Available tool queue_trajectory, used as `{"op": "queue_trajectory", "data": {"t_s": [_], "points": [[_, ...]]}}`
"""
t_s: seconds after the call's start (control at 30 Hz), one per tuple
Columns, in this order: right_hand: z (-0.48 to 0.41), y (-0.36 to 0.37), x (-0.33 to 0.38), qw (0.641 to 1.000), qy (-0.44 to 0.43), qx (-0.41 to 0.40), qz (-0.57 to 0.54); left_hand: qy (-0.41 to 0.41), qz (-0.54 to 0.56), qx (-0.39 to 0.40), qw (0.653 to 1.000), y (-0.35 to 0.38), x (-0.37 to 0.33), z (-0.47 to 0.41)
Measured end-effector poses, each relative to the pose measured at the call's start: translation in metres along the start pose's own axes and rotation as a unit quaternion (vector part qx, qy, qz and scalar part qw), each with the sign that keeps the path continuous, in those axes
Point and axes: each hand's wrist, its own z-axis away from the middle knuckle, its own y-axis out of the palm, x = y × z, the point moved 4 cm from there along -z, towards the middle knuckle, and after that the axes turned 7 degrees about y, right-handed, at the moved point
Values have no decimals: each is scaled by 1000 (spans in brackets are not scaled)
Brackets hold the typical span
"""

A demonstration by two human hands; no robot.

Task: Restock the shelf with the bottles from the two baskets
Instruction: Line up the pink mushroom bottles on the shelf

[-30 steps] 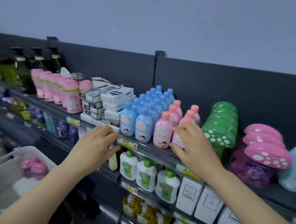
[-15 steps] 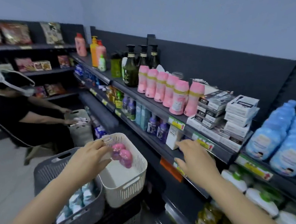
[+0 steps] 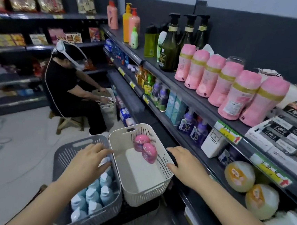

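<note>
Both hands had dropped from shelf (image 3: 191,96) to lower centre. Left hand (image 3: 86,162) was over blue bottles (image 3: 96,196) in grey basket (image 3: 63,155), grip indeterminate. Right hand (image 3: 184,164), fingers relaxed, was at white basket (image 3: 141,195). A fresh pick-up was apparently starting.

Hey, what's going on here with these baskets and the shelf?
A person is restocking a shop shelf from two slotted plastic baskets. Their left hand reaches into the grey basket, onto the pale blue bottles; whether it grips one is unclear. The right hand hovers open and empty at the rim of the white basket, which holds two pink mushroom-capped bottles.
</note>
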Motion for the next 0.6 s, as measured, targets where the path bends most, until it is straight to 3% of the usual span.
{"op": "queue_trajectory", "data": {"t_s": [0.27, 0.47, 0.6], "points": [[-134, 67, -33, 993, 12, 107, -52, -19, -4, 98, 995, 69, 15, -66], [-201, 127, -46, 981, 50, 167, -85, -59, -2, 75, 995, 101, 35, -104], [-231, 163, -43, 982, 47, 163, -80, -81, 12, 70, 994, 127, 58, -116]]}}
